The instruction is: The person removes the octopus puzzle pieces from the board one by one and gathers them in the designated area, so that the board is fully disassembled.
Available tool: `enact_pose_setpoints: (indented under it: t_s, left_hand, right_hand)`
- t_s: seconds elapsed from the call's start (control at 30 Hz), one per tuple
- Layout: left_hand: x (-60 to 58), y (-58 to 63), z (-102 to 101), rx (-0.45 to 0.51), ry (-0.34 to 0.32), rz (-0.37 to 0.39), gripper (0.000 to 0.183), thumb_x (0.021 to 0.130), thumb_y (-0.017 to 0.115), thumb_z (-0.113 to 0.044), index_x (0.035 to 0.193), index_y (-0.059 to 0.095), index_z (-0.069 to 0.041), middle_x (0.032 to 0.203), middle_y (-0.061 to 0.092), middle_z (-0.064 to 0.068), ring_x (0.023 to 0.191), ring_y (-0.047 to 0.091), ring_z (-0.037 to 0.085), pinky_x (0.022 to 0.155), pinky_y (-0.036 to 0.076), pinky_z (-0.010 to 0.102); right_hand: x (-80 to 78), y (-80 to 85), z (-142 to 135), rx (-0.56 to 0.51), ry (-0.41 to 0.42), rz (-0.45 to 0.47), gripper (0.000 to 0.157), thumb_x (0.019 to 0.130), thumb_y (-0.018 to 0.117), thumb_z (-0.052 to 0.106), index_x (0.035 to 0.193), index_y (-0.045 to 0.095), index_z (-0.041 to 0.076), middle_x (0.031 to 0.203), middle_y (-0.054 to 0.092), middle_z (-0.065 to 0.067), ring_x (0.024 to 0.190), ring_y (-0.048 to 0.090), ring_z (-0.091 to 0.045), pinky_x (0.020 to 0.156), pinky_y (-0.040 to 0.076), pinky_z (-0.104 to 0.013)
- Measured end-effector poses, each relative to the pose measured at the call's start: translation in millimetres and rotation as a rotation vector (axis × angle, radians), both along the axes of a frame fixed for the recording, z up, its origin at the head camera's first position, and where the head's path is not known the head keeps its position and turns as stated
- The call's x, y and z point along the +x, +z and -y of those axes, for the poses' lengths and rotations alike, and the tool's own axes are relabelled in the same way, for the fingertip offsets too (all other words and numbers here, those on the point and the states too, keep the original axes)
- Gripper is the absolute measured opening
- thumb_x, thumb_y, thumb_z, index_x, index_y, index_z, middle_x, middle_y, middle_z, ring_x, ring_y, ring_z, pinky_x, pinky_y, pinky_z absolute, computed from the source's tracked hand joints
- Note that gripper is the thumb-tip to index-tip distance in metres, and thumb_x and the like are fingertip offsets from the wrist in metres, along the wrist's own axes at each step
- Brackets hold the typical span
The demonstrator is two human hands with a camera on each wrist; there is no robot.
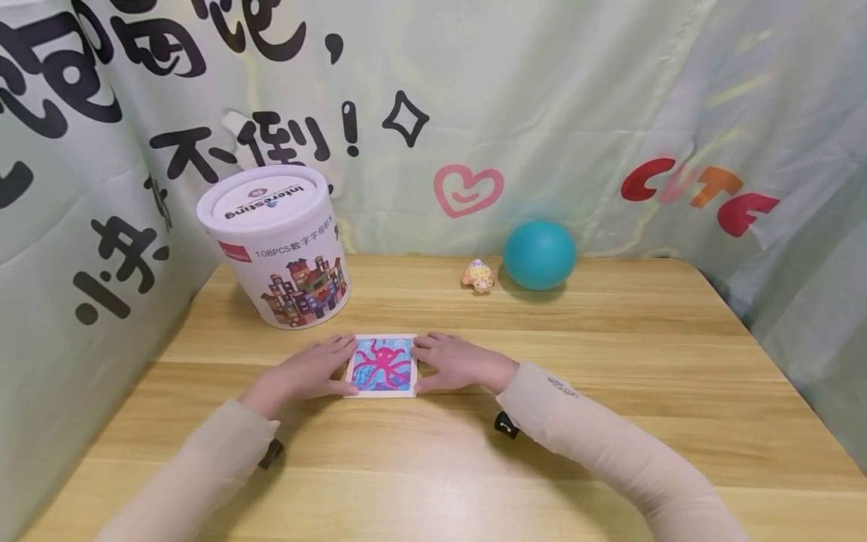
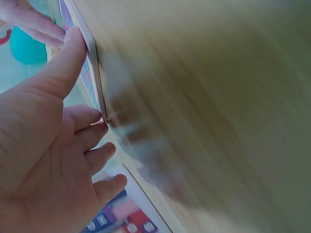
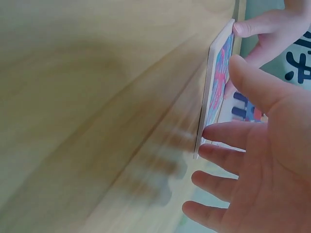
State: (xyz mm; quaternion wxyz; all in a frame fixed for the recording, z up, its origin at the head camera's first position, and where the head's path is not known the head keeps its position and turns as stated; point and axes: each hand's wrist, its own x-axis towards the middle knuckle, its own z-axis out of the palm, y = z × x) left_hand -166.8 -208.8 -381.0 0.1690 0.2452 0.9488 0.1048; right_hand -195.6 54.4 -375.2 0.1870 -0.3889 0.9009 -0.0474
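A flat, white-framed picture of a pink octopus lies face up on the wooden table in the head view. My left hand touches its left side, thumb at the near corner and fingertips by the far one. On the opposite side, my right hand rests its fingertips and thumb against the right edge. The left wrist view has the left thumb on the frame's rim and the other fingers loosely extended. From the right wrist, the right index finger meets the frame's edge, the remaining fingers spread.
A large white lidded tub with building blocks printed on it stands behind my left hand. Farther back are a small pink-and-yellow figurine and a teal ball. Printed cloth hangs behind the wooden table.
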Motion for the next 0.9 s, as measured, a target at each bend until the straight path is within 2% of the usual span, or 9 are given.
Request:
enact_pose_setpoints:
  t_s: [0.13, 0.37, 0.57, 0.7, 0.9]
  left_hand:
    - [-3.4, -0.9, -14.4, 0.001, -0.026, 0.004, 0.087, 0.086, 0.056, -0.052, 0.143, 0.022, 0.005, 0.148, 0.017, 0.023, 0.134, 0.015, 0.039, 0.106, 0.014, 0.054]
    - [-12.1, -6.3, -42.4, 0.002, -0.022, 0.033, 0.093, 0.084, 0.054, -0.057, 0.145, 0.015, 0.002, 0.150, 0.009, 0.018, 0.137, 0.009, 0.033, 0.108, 0.012, 0.048]
    - [-14.3, -3.6, -69.0, -0.026, -0.024, 0.035, 0.094, 0.084, 0.054, -0.058, 0.146, 0.014, 0.000, 0.151, 0.009, 0.015, 0.137, 0.008, 0.030, 0.109, 0.011, 0.047]
    - [-17.0, -5.0, -83.6, -0.061, -0.019, 0.025, 0.087, 0.088, 0.048, -0.056, 0.146, 0.014, -0.001, 0.152, 0.010, 0.013, 0.138, 0.009, 0.028, 0.109, 0.011, 0.047]
    - [-18.9, -9.3, -99.5, -0.117, -0.051, -0.032, 0.073, 0.095, 0.040, -0.048, 0.146, 0.016, -0.002, 0.152, 0.011, 0.012, 0.138, 0.010, 0.027, 0.109, 0.010, 0.047]
  right_hand:
    - [-0.5, 0.7, -15.7, -0.025, -0.018, 0.024, 0.071, 0.088, 0.054, 0.049, 0.143, 0.035, 0.008, 0.149, 0.025, -0.010, 0.135, 0.017, -0.032, 0.108, 0.017, -0.046]
    - [-1.1, 2.2, -45.1, -0.069, -0.069, 0.055, 0.068, 0.089, 0.056, 0.045, 0.141, 0.037, 0.006, 0.148, 0.027, -0.011, 0.135, 0.018, -0.034, 0.108, 0.018, -0.048]
    - [0.5, 2.8, -68.9, -0.117, -0.085, 0.075, 0.066, 0.090, 0.057, 0.040, 0.139, 0.038, 0.001, 0.146, 0.028, -0.015, 0.134, 0.018, -0.037, 0.107, 0.018, -0.048]
    - [3.4, 3.9, -82.9, -0.135, -0.088, 0.071, 0.065, 0.090, 0.058, 0.037, 0.138, 0.038, -0.001, 0.145, 0.029, -0.017, 0.133, 0.019, -0.039, 0.107, 0.019, -0.050]
    - [5.0, 5.4, -99.5, -0.160, -0.086, 0.063, 0.063, 0.090, 0.059, 0.034, 0.137, 0.040, -0.003, 0.144, 0.031, -0.020, 0.132, 0.021, -0.042, 0.105, 0.020, -0.053]
